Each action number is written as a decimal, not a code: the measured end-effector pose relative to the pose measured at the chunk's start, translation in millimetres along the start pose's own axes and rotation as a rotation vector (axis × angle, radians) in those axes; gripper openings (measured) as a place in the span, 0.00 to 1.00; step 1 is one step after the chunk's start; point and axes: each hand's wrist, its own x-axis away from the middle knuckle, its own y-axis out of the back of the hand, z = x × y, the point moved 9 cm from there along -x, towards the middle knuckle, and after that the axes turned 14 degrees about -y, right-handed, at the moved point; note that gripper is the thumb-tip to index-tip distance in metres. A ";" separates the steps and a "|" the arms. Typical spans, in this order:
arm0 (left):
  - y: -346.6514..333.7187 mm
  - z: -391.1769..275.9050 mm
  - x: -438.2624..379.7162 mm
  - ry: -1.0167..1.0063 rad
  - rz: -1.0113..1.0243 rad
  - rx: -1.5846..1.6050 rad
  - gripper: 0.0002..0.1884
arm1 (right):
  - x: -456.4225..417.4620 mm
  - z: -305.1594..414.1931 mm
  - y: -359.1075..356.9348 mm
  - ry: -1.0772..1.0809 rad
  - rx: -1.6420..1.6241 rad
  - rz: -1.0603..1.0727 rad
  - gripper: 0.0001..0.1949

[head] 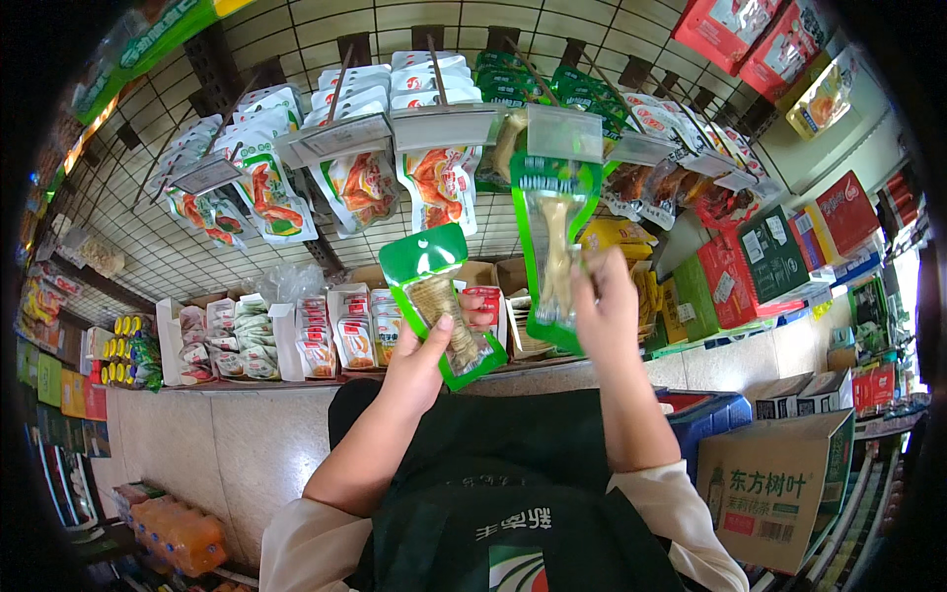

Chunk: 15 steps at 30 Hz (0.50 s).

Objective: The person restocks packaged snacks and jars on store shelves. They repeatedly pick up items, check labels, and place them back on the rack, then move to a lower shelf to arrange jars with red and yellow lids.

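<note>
My left hand (425, 355) grips a green-edged snack pouch (444, 307) with a clear window, tilted in front of my body. Farther right, my right hand (603, 300) has its fingers at the side of another green pouch (555, 251), which shows a pale, bone-shaped piece of food; whether that pouch hangs on a hook is hidden by a clear label holder (564, 133). White pouches with pictures of cooked meat (442, 185) hang to the left of it. More green pouches (510, 78) are on hooks behind the label holders.
A black wire grid wall (473, 18) bears the metal hooks. Below stand open boxes of small packets (351, 329). Gift boxes (773, 251) line the right side. A cardboard carton (773, 488) and a blue container (710, 425) stand low at right, bottled orange drinks (177, 533) at lower left.
</note>
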 end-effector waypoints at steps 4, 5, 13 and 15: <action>-0.2 26.1 5.6 0.002 -0.089 -0.075 0.23 | 57.4 39.0 -37.8 0.272 0.528 -0.010 0.10; -0.2 34.4 9.0 -0.007 -0.139 -0.074 0.24 | 67.5 48.1 -49.2 0.340 0.506 0.000 0.12; -11.3 10.6 3.8 0.082 0.085 -0.050 0.30 | 90.5 70.9 -76.0 0.373 0.270 0.389 0.19; 3.3 8.2 4.0 0.070 0.050 0.016 0.31 | 75.6 63.5 -58.8 0.294 0.063 0.369 0.21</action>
